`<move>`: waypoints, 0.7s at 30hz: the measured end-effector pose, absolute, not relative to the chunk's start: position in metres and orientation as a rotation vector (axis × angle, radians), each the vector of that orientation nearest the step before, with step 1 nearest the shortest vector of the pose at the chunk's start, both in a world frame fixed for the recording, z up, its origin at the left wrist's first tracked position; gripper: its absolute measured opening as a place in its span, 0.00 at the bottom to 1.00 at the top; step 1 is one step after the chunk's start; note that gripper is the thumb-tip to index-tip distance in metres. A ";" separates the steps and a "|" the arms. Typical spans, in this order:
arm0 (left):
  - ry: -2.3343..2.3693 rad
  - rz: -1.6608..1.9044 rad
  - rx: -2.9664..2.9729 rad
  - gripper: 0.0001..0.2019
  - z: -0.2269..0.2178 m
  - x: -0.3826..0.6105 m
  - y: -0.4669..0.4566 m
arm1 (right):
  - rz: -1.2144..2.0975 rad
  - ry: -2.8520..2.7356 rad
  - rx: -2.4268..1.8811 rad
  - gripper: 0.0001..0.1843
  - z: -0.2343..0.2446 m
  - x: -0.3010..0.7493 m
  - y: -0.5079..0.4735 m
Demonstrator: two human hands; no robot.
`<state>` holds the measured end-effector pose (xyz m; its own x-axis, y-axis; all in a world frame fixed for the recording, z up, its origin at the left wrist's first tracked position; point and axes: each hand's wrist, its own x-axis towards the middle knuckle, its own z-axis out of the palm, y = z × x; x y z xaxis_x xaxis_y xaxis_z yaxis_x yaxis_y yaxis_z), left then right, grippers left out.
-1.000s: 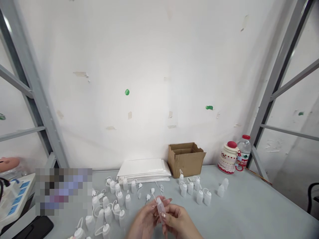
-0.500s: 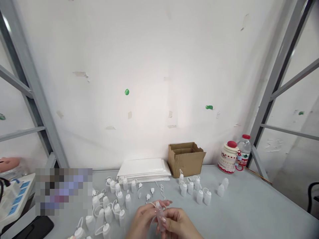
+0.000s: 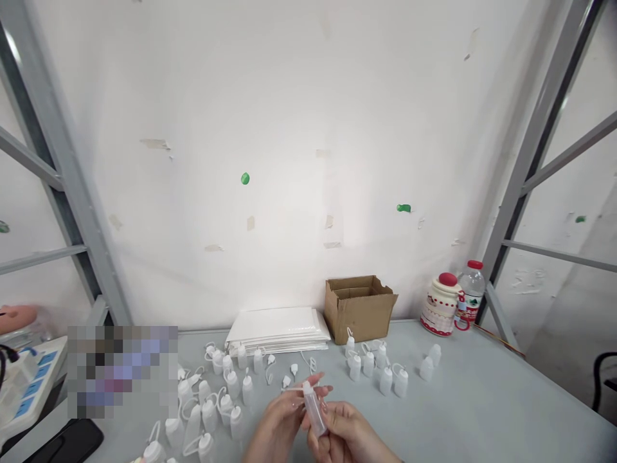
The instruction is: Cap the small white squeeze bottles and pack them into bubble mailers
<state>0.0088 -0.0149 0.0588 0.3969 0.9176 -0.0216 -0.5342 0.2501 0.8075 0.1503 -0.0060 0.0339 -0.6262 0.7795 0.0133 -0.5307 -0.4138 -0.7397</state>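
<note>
Smooth translucent plastic for the slim bottle (image 3: 313, 411), matt cardboard for the box (image 3: 361, 319), smooth grey tabletop (image 3: 463, 411)

Only one view: head-worn cam, looking from the person's side across the desk (image 3: 482, 399), facing forward and tipped slightly down. Wide take: wall (image 3: 289, 96) ahead fills most of the frame, desk just the bottom strip, grey metal uprights (image 3: 67, 161) flanking both sides. Left hand (image 3: 279, 415) and right hand (image 3: 344, 427) sit close to the lens at bottom centre, cardboard box (image 3: 364, 318) farther back.
</note>
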 end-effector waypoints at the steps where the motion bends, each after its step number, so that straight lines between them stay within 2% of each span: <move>1: 0.575 1.059 0.801 0.14 0.059 0.009 -0.015 | 2.091 -0.939 -0.440 0.21 0.034 0.150 -0.006; 16: 0.627 1.071 0.710 0.11 0.056 0.009 -0.013 | 2.057 -1.010 -0.553 0.25 0.032 0.148 -0.006; 21: 0.591 1.027 0.611 0.13 0.043 0.010 -0.008 | 2.070 -0.965 -0.488 0.22 0.037 0.146 -0.009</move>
<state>0.0096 -0.0076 0.0427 0.3961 0.9040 -0.1609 -0.5934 0.3858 0.7065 0.1464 -0.0088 0.0372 -0.6186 0.7856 -0.0153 -0.4934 -0.4035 -0.7705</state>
